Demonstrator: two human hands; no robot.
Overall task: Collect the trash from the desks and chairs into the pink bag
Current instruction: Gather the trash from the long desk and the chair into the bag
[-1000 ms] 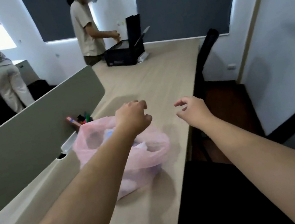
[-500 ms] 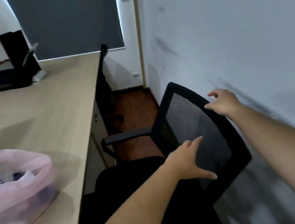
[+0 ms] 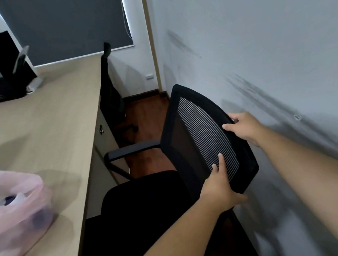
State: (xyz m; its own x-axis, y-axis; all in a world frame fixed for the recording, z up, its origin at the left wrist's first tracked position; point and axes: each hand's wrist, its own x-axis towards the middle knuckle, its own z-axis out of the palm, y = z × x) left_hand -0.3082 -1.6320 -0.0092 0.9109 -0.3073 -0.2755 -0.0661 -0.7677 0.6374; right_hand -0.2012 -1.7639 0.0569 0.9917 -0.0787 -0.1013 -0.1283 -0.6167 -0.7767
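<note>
Two hands (image 3: 232, 159) grip one chair (image 3: 201, 135).

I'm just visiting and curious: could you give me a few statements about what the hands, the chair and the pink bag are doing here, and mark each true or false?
1. Both hands are on the backrest of the nearer black chair. True: the left hand grips its lower edge, the right hand its upper side.
2. The pink bag hangs from the left hand. False: it sits on the desk, apart from both hands.
3. The pink bag looks empty. False: items show inside it.
4. A second black chair stands further along the desk. True.
5. Trash lies on the nearer chair's seat. False: none is visible there.
</note>
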